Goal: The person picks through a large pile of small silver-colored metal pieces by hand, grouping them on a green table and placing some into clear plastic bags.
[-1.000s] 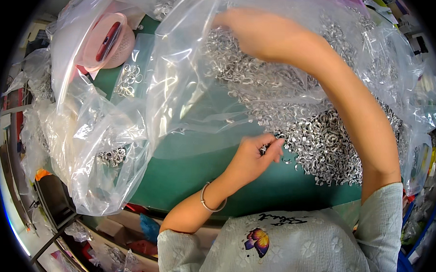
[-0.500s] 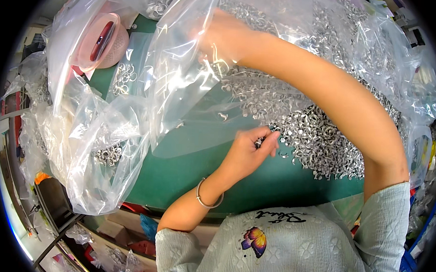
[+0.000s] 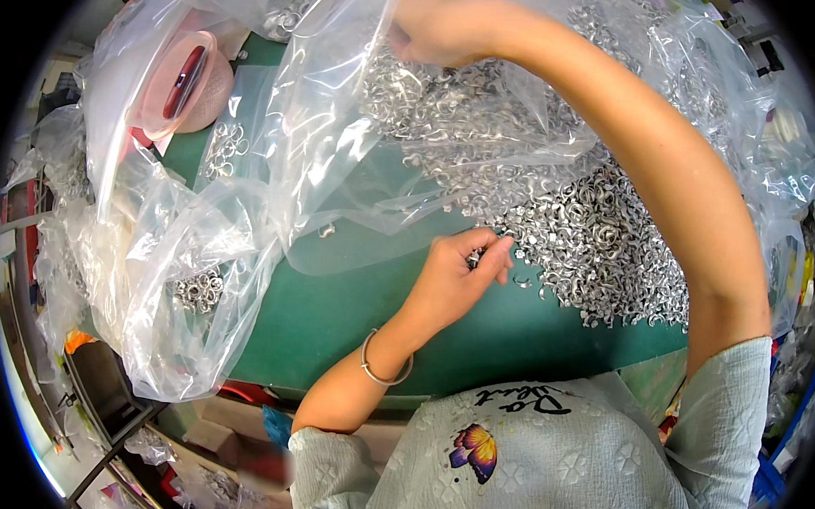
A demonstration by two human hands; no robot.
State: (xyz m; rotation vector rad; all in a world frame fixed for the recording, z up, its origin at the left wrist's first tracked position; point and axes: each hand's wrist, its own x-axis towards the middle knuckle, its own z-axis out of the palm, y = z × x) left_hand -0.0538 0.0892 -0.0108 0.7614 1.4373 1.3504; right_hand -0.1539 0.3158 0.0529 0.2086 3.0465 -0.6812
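A large heap of small curved silver metal pieces (image 3: 599,236) spreads over the green tabletop (image 3: 332,315), partly under clear plastic. My left hand (image 3: 457,270) is closed at the heap's near left edge, with a few of these pieces showing between thumb and fingers. A bangle circles that wrist. My right arm reaches across the heap to its far side. There my right hand (image 3: 445,24) has its fingers curled at the edge of a large clear plastic bag (image 3: 323,114); its fingertips are partly hidden. One loose metal piece (image 3: 327,231) lies under the plastic.
At the far left stands a pink container (image 3: 216,87) with a dark red object (image 3: 186,81) in its top. Near it, a small group of silver rings (image 3: 226,151) lies on clear film. A clear bag with rings (image 3: 198,291) hangs over the left table edge, above open drawers.
My right hand has moved farther away, and the plastic around it has shifted, baring more of the heap. My left hand has moved slightly left, still closed.
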